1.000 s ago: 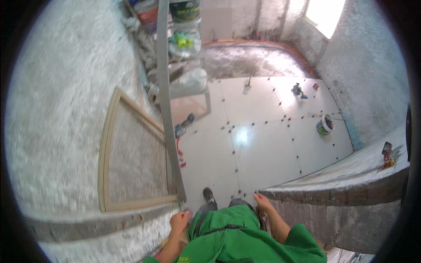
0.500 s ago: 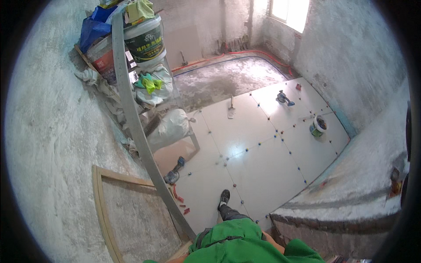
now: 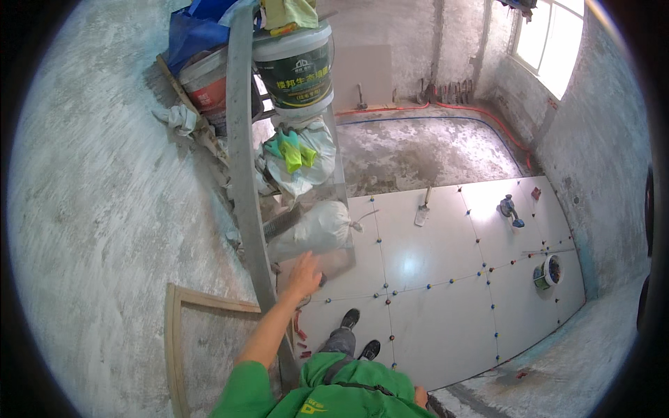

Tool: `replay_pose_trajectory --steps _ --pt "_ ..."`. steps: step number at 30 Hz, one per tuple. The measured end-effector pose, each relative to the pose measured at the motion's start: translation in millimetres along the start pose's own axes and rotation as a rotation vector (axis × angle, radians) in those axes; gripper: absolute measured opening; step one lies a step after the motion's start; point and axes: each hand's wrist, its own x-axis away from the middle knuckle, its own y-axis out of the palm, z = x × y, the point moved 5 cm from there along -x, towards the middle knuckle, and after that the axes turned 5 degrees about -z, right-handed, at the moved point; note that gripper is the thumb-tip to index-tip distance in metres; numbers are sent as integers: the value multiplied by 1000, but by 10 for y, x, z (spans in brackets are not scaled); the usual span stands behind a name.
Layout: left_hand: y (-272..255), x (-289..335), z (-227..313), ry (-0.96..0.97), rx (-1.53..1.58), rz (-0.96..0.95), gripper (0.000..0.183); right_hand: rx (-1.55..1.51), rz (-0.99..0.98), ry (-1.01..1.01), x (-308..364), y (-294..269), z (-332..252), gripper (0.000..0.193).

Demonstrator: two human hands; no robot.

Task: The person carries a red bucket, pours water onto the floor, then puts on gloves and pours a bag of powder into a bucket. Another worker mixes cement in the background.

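Observation:
My left hand (image 3: 304, 276) reaches forward over the tiled floor, its fingers stretched out and nothing visible in them. Below it, mostly hidden by the hand and wrist, lies a blue and grey power tool; only its dark end (image 3: 323, 280) shows clearly. I cannot tell whether the hand touches it. A white sack (image 3: 317, 230) lies just beyond the fingertips. Beside my right hip only a sliver of my right hand or forearm (image 3: 421, 397) shows, its fingers hidden.
Large pale tiles (image 3: 446, 313) with small levelling clips along their joints cover the floor. A trowel (image 3: 424, 209), a blue hand tool (image 3: 511, 210) and a bucket (image 3: 548, 272) stand or lie on them. At left, a grey upright (image 3: 245, 153) rises before stacked buckets (image 3: 293, 80) and gloves (image 3: 291, 150).
My left arm has come into view and stretched forward over the power tool. The view has shifted, so the room appears lower and further right. Both my shoes now show on the tiles.

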Motion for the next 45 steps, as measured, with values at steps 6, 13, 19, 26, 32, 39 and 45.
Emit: replay_pose_trajectory --steps 6,13,19,26,32,39,45 --pt "-586 -1776 -275 -86 -71 28 56 -741 440 155 -143 -220 -87 19" --pt "-833 -2880 -678 -355 -130 137 60 -1136 241 338 -63 -342 -632 15" --pt "-1061 -3067 -560 -155 -310 449 50 -1079 15 382 -89 8 -965 22" --pt "-1224 -3325 -645 -173 -487 504 17 -1139 -8 367 -170 311 -725 31" --pt "-2144 -3200 -457 -63 -240 723 16 -1322 -42 278 1 594 -707 39" --pt "-2703 -2815 338 115 836 245 18 -1380 409 640 327 474 -1085 17" --pt "-1860 -2576 1412 253 943 -290 17 -1550 558 504 521 865 -1021 23"
